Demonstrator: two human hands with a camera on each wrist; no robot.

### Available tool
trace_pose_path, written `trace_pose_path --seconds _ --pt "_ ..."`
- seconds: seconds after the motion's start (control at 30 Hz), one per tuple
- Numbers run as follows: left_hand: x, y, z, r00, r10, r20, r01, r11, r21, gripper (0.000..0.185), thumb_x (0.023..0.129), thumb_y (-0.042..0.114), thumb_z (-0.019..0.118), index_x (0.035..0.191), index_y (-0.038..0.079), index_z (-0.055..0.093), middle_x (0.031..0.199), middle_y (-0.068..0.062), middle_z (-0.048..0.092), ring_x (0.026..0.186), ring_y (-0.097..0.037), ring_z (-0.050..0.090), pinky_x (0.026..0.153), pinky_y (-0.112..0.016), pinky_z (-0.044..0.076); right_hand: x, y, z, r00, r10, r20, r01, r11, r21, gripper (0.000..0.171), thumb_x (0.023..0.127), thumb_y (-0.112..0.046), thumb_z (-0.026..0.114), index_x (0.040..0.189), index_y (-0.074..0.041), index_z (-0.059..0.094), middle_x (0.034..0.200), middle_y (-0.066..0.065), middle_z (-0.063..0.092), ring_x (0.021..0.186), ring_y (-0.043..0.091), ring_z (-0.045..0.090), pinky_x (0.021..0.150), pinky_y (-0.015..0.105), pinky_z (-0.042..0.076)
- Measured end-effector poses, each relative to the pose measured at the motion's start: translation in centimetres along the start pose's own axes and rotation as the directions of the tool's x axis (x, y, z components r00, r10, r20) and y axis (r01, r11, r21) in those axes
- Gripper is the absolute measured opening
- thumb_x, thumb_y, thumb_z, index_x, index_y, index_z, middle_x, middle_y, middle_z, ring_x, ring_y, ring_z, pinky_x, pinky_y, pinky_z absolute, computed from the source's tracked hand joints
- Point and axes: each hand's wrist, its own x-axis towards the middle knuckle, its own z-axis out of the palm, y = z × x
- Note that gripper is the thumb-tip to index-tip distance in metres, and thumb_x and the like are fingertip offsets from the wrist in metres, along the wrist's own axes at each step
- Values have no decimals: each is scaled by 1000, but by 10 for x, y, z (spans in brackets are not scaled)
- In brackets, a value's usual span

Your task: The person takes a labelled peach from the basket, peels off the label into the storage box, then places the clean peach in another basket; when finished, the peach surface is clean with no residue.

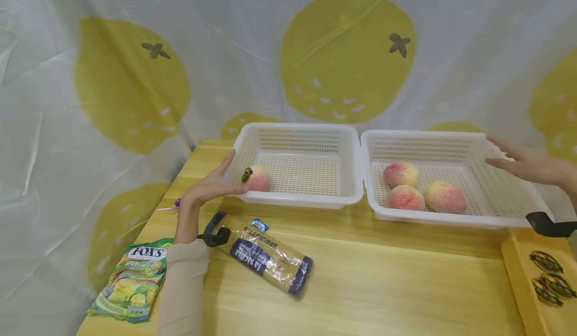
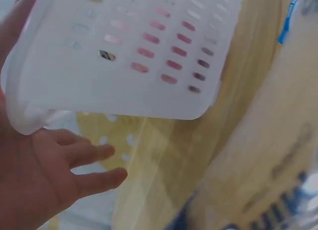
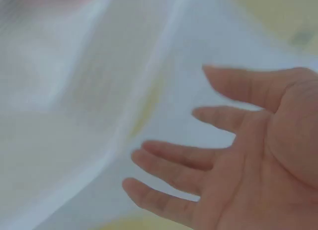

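spaghetti pack (image 1: 270, 262) and fox's candy bag (image 1: 131, 285) lie on the wooden table (image 1: 383, 286) in front of two white baskets. left basket (image 1: 299, 198) holds one peach (image 1: 259, 179), right basket (image 1: 451, 218) three. left hand (image 1: 213, 185), fingers straight, touches the left basket's outer corner; right hand (image 1: 525, 164), fingers spread, is at the right basket's far rim, contact unclear.

Right wrist view is motion-blurred: only the right hand (image 3: 248, 160) reads, the white basket wall beside it is smeared. Left basket (image 2: 124, 56) is cropped at the left wrist view's top edge; the peach inside shows only as pink through the slots. Spaghetti pack (image 2: 268, 190) below the basket is blurred, label unreadable.
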Motion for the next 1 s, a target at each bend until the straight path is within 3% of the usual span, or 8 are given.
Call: trace_pose_path --seconds 0.1,0.23,0.37,0.47,0.7,0.8,0.93,1.0 --pt "-1 -5 6 999 30 -12 -31 995 -99 117 90 22 80 166 33 -8 175 -12 -5 159 -45 9 124 -66 24 17 -87 -8 992 -125 30 124 992 13 73 111 -31 47 167 -9 6 166 36 18 142 63 29 104 81 30" --pt "1 -8 14 998 51 -35 -57 978 -202 117 89 15 80 167 34 -5 175 -13 3 159 -44 14 124 -63 26 52 -191 8 939 -331 91 318 939 131 71 108 -36 55 167 -30 17 169 15 30 152 42 34 115 71 32" --pt "4 -4 22 997 61 -57 -73 969 -237 118 87 13 82 167 33 -2 175 -13 9 158 -43 18 124 -61 26 107 -267 54 855 -496 152 451 855 256 74 107 -38 56 168 -29 14 174 6 18 159 34 23 126 62 25" --pt "5 -1 28 997 59 -57 -72 965 -252 117 87 12 82 167 33 -1 175 -14 11 157 -44 22 123 -61 29 145 -308 97 824 -537 180 470 826 311 74 107 -39 56 168 -24 16 175 3 14 161 30 17 129 57 21" --pt "13 5 39 998 69 -2 -67 959 -275 115 89 13 80 167 35 -3 174 -15 12 155 -43 28 119 -59 38 192 -350 173 883 -415 218 300 857 419 54 106 -26 57 158 -16 44 167 10 38 152 27 37 125 47 34" --pt "15 6 41 997 76 8 -70 953 -294 114 90 11 79 167 35 -3 175 -14 10 155 -42 27 116 -55 42 199 -357 189 919 -351 178 260 881 395 43 105 -23 61 147 -13 60 139 18 66 96 15 62 92 28 50" --pt "15 7 41 998 65 -8 -64 954 -294 114 91 9 78 167 36 -2 175 -12 8 155 -42 28 114 -51 43 205 -362 200 943 -323 74 279 895 348 34 100 -21 69 132 -10 71 101 22 77 53 8 26 56 21 31" --pt "13 8 40 998 56 -17 -58 955 -292 114 90 9 78 167 36 -2 175 -12 8 155 -42 28 116 -52 42 205 -363 200 947 -318 40 286 896 340 31 97 -19 72 127 -10 74 106 17 79 54 5 30 55 19 30"
